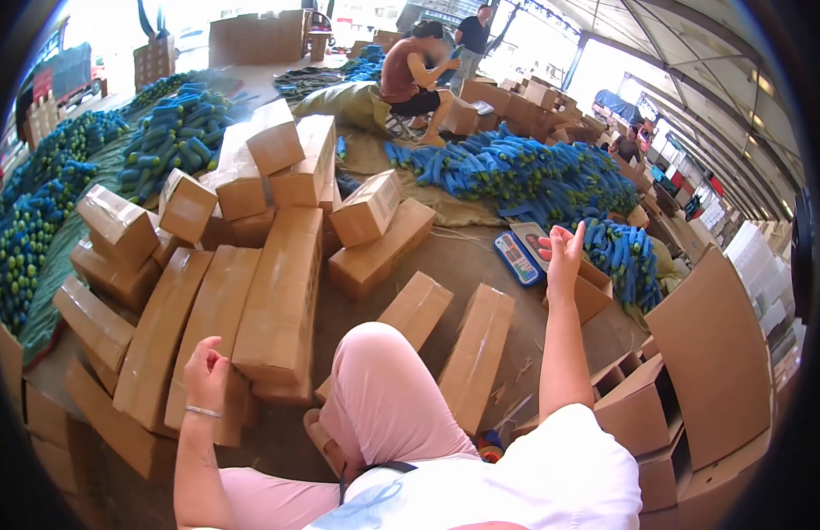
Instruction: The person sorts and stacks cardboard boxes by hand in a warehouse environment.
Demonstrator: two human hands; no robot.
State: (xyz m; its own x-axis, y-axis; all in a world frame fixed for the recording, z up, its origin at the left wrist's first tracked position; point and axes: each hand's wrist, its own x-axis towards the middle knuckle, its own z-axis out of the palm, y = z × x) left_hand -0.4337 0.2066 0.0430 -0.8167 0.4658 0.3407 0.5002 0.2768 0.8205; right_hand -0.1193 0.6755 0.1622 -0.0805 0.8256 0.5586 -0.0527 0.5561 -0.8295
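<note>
My left hand (pixel 207 375), a band on its wrist, is raised in front of the tall closed cartons (pixel 282 291). Its fingers are curled in, and nothing shows in them. My right hand (pixel 562 253) is held up, fingers partly stretched and apart, with nothing in it. In the view it lies just right of a digital scale (pixel 518 258) with a blue keypad panel. An open carton (pixel 588 291) is behind my right forearm. Two taped cartons (pixel 477 353) lie on the floor beyond my bent knee.
Long green vegetables in blue sleeves lie in a heap (pixel 525 172) ahead and another pile (pixel 39 221) at left. A seated person (pixel 414 75) holds one; another person (pixel 474 35) stands behind. Open cartons (pixel 640 397) crowd my right side.
</note>
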